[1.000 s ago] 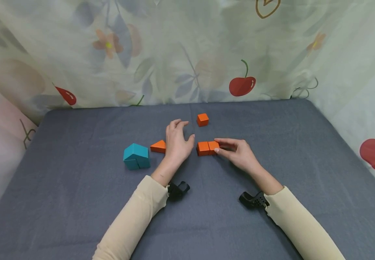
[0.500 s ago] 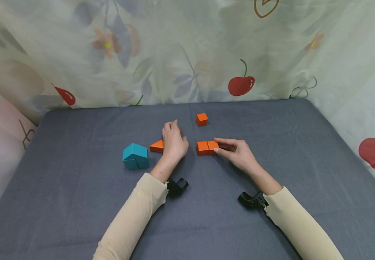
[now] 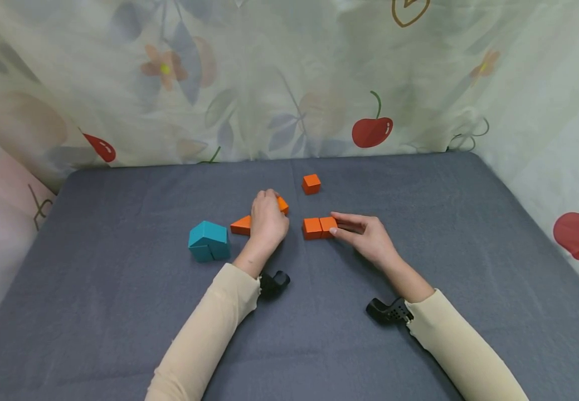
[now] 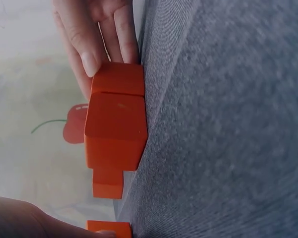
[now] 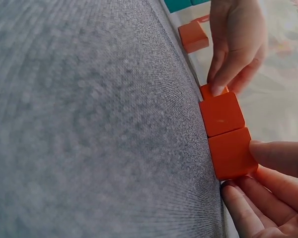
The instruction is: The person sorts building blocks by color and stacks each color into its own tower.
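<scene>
The right hand (image 3: 364, 236) is narrow, thumb and fingers pinching the outer block of the orange pair (image 3: 314, 228), two blocks that sit side by side and touch along one seam. That pair rests on a dark gray cloth (image 3: 289, 345) spread under everything. Left of the orange pair and a little beyond it, the left hand (image 3: 268, 217) is bent over another orange block (image 3: 282, 205), its thumb and fingers drawn in to pinch it; the hand covers much of that block, so its full shape cannot be told. This held block is apart from the orange pair in the head view. Straight beyond the orange pair, with bare cloth between, stands a loose orange cube (image 3: 311, 184). Farther left of the orange pair, on the other side of the left hand, lies an orange wedge (image 3: 241, 225), partly hidden by that hand; whether the two touch is unclear. Farthest left of the orange pair, and slightly nearer the person, is a blue house (image 3: 209, 240), a peaked roof over pieces parted by a seam, just beside the wedge. Nearer the person than the orange pair, a black wrist mount (image 3: 275, 284) sits at the left cuff, and a cream sleeve (image 3: 465, 340) covers the right forearm. Well beyond the orange pair hangs a pale curtain (image 3: 289, 67) printed with cherries, flowers and leaves.
</scene>
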`<state>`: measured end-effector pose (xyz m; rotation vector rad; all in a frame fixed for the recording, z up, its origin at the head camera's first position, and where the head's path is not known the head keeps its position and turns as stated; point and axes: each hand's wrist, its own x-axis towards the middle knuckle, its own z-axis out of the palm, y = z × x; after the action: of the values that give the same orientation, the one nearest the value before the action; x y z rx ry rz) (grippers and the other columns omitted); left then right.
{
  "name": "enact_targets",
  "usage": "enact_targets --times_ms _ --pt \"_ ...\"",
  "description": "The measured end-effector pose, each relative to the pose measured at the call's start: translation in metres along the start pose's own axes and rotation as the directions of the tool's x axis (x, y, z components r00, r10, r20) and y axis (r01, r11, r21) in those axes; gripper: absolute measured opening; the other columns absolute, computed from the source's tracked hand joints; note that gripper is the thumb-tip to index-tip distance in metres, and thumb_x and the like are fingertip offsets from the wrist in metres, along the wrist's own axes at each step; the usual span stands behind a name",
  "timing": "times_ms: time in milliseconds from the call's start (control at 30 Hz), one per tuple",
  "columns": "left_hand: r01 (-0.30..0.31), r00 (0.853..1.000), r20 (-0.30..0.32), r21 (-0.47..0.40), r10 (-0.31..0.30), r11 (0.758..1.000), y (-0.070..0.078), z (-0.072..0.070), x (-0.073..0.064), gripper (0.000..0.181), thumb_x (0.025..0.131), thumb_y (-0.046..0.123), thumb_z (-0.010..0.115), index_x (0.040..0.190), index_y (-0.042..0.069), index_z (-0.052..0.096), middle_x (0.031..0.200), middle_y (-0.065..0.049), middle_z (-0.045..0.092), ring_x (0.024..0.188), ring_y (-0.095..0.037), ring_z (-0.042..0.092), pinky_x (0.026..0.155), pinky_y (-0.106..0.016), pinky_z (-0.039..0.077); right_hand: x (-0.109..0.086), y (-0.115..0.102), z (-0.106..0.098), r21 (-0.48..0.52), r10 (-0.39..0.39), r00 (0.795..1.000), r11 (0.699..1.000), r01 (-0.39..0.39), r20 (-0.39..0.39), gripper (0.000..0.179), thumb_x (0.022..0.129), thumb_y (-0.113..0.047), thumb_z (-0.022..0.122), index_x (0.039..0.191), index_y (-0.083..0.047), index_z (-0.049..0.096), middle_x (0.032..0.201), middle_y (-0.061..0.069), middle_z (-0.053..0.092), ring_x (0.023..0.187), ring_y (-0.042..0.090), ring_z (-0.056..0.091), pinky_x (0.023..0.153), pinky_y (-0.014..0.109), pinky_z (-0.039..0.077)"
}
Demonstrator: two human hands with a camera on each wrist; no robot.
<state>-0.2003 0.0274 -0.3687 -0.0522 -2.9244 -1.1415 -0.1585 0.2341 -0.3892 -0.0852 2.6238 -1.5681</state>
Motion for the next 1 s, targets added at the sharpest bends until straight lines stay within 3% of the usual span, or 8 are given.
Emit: enact_targets --times_ms 133,400,833,1000 --pt "-0.01 1.0 -0.011 -0.028 0.009 1.0 0.002 0.002 -0.002 0.034 0.088 -0.002 0.062 0.122 0.0 0.056 0.112 -0.018 0.056 0.105 -0.033 0.055 0.094 -0.04 0.048 0.0 0.0 0.0 0.021 0.012 1.0 1.0 -0.012 -0.002 0.045 0.089 -0.017 0.07 0.131 -0.006 0.06 0.131 0.015 0.06 0.118 0.027 0.06 0.093 0.034 0.053" --pt "-0.065 0.998 -0.022 -0.07 0.064 0.995 0.005 0.004 -0.007 0.036 0.089 0.002 0.064 0.125 0.0 0.057 0.118 -0.018 0.057 0.108 -0.033 0.056 0.096 -0.041 0.049 0.001 0.003 0.0 0.079 0.013 1.0 0.997 -0.014 0.014 0.046 0.088 -0.012 0.07 0.131 -0.003 0.058 0.131 0.017 0.059 0.117 0.029 0.06 0.088 0.021 0.054" --pt "-0.098 0.995 -0.009 -0.102 0.097 0.99 0.015 0.003 -0.012 0.041 0.09 0.008 0.066 0.13 0.003 0.058 0.123 -0.015 0.057 0.109 -0.03 0.058 0.094 -0.039 0.051 0.001 0.004 -0.001 0.116 0.0 0.999 0.993 -0.004 0.034 0.047 0.087 -0.005 0.07 0.132 0.0 0.056 0.131 0.021 0.058 0.116 0.033 0.06 0.086 0.02 0.054" --pt "-0.141 0.99 0.008 -0.113 0.143 0.983 0.02 0.002 -0.015 0.042 0.09 0.008 0.067 0.13 0.004 0.058 0.123 -0.014 0.057 0.107 -0.029 0.058 0.092 -0.039 0.051 0.0 0.004 -0.001 0.133 -0.002 0.999 0.991 -0.003 0.041 0.047 0.087 -0.002 0.068 0.133 0.001 0.056 0.132 0.022 0.057 0.116 0.034 0.06 0.085 0.019 0.054"
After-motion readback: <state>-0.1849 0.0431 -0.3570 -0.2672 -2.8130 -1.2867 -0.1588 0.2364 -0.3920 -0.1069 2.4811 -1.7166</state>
